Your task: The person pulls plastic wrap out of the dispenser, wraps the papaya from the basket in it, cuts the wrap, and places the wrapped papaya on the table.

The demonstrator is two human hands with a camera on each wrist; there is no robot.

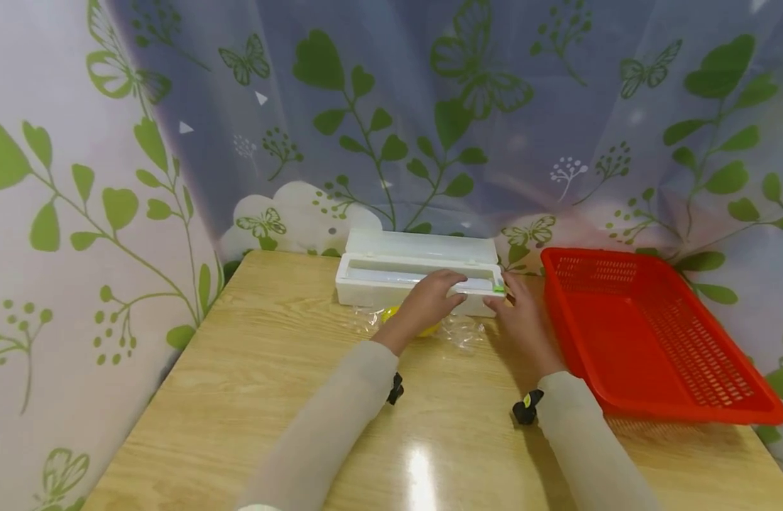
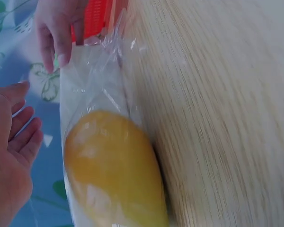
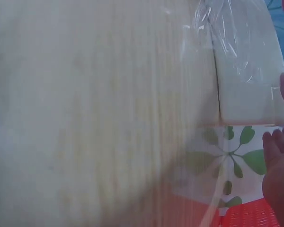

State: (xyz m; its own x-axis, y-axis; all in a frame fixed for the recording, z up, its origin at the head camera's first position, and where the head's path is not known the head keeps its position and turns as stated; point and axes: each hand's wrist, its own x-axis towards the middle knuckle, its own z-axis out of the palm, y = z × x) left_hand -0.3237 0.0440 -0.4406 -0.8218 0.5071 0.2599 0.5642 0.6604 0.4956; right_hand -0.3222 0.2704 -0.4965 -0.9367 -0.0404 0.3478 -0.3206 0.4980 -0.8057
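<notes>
The left hand [image 1: 429,301] lies over the front edge of the white cling-film dispenser [image 1: 417,277], fingers fairly straight and loosely spread in the left wrist view, curled round nothing. The right hand [image 1: 525,319] is at the dispenser's right end beside the small green slider [image 1: 498,289]; its fingertips touch the box there, but whether they pinch the film or only rest on it cannot be told. Directly under the left hand, between wrist and box, sits a yellow mango [image 2: 116,168] on the desk [image 1: 270,369], with clear cling film [image 2: 97,75] drawn over it from the dispenser and crinkled on both sides. The mango's long axis runs roughly parallel to the box's front edge, left to right across the person, so the sheet stretches over its short side. The left hand is the nearer one to the fruit; the right stands a little off to its right. Further right, apart from the dispenser, a red perforated tray [image 1: 653,333] rests on the desk, and a leaf-printed curtain [image 1: 391,128] hangs behind.
</notes>
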